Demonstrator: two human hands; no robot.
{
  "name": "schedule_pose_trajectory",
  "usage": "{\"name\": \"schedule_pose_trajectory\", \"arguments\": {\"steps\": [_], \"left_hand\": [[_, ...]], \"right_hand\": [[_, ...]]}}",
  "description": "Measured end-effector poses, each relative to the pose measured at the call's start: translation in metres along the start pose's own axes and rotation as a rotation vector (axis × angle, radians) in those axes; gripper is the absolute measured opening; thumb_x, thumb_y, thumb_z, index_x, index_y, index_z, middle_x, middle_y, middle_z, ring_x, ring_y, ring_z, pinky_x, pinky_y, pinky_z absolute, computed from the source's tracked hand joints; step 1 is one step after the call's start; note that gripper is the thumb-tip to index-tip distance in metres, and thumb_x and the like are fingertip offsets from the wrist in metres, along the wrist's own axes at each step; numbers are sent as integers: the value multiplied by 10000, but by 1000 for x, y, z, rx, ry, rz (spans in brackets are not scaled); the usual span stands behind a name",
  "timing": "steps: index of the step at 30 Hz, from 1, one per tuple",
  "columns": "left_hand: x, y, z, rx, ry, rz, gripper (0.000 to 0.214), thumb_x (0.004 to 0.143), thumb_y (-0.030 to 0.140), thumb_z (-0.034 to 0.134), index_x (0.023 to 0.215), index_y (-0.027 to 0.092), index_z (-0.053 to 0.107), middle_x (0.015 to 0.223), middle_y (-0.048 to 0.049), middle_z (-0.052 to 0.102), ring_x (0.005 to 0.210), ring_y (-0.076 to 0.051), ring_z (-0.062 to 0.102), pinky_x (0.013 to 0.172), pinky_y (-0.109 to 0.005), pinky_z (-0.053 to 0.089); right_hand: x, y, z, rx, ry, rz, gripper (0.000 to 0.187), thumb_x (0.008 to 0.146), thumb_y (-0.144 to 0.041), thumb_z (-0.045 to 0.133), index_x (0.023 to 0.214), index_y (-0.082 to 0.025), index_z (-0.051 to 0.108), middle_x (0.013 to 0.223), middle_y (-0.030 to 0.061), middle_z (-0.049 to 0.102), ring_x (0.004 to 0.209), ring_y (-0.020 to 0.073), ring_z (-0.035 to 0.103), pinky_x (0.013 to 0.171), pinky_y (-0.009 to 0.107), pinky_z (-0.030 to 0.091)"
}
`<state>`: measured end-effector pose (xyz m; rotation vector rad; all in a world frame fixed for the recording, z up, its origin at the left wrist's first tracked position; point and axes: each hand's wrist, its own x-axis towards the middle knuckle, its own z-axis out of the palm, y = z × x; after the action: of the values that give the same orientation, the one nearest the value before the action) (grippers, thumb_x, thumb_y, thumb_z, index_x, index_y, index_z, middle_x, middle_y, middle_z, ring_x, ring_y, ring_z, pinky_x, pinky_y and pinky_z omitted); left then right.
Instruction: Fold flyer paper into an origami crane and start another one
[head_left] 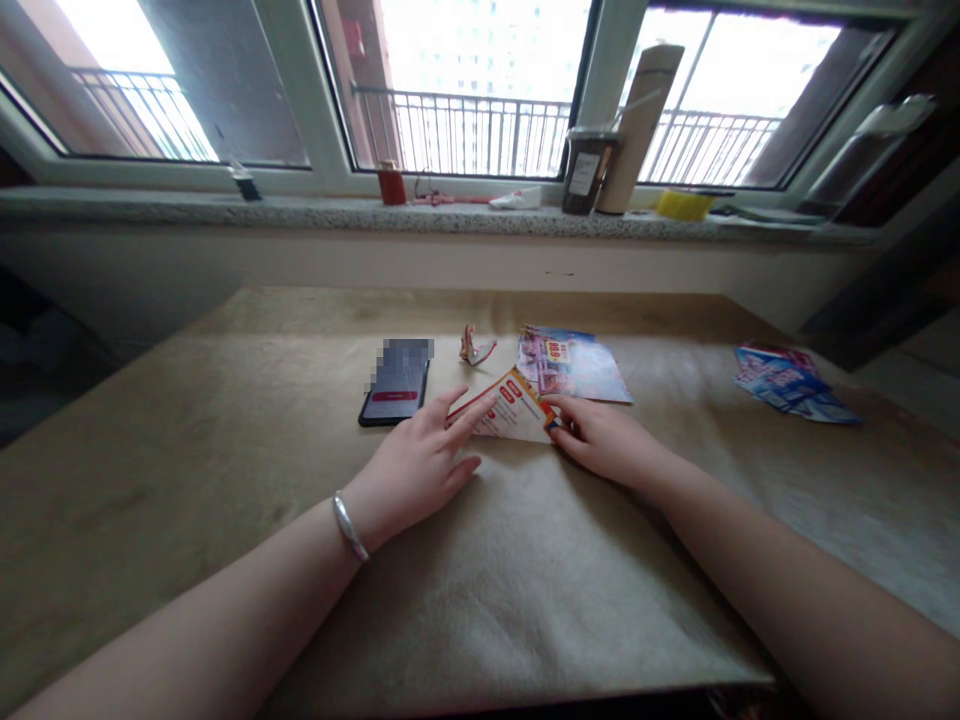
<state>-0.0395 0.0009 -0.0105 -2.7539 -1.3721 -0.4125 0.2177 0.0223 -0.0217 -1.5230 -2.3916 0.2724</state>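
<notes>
A printed paper sheet (510,415), white with red labels and an orange edge, lies folded on the table between my hands. My left hand (424,450) rests on its left side with the fingers spread; a silver bangle circles that wrist. At the paper's right corner, my right hand (600,435) pinches the edge between thumb and fingers. A smartphone (396,380) with a lit screen lies just beyond my left hand. Behind the paper stands a small folded paper piece (475,347). Colourful flyers (581,365) lie beyond my right hand, close to the sheet.
More blue and red flyers (795,383) are fanned out at the table's right. Along the stone windowsill (315,212) stand a red container (391,183), a dark canister (587,172), a tall beige cylinder (640,130) and a yellow item (684,205).
</notes>
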Motion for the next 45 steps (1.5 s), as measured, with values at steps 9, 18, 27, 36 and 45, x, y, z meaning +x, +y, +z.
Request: {"name": "schedule_pose_trajectory", "arguments": {"steps": [9, 18, 27, 36, 45], "left_hand": [[1, 5, 3, 131, -64, 16, 494, 893, 384, 473, 1363, 247, 411, 1403, -108, 406, 1195, -283, 447, 1006, -449, 378], [1, 7, 11, 143, -47, 94, 520, 919, 478, 397, 1378, 235, 397, 1482, -68, 314, 1380, -290, 207, 1123, -463, 173], [6, 5, 12, -7, -303, 198, 641, 912, 521, 376, 1440, 177, 257, 1515, -62, 201, 1411, -225, 129, 1140, -369, 153], [4, 4, 8, -39, -328, 182, 634, 903, 496, 420, 1434, 183, 271, 1516, -106, 180, 1411, -252, 108, 1134, -415, 169], [2, 14, -7, 84, -141, 64, 372, 888, 379, 490, 1165, 152, 589, 1267, -115, 551, 1158, -256, 498, 1001, -396, 399]], "right_hand": [[0, 0, 3, 26, 36, 31, 490, 824, -262, 519, 1306, -188, 469, 1087, 102, 608, 787, 171, 611, 704, 282, 487], [-1, -5, 8, -38, 42, -333, 369, 878, -106, 420, 1109, -264, 660, 1049, 58, 618, 943, 178, 571, 847, 320, 468], [-3, -7, 5, -87, 1, -406, 404, 849, -115, 450, 1165, -281, 638, 1081, 60, 607, 954, 183, 560, 863, 329, 468], [-6, -11, -9, 3, -48, -315, 254, 871, -209, 481, 947, -196, 723, 956, 71, 657, 842, 162, 606, 799, 292, 480], [-4, -7, -13, -93, -58, -182, 133, 811, -217, 521, 790, -182, 648, 879, 65, 630, 788, 175, 578, 707, 287, 446]]}}
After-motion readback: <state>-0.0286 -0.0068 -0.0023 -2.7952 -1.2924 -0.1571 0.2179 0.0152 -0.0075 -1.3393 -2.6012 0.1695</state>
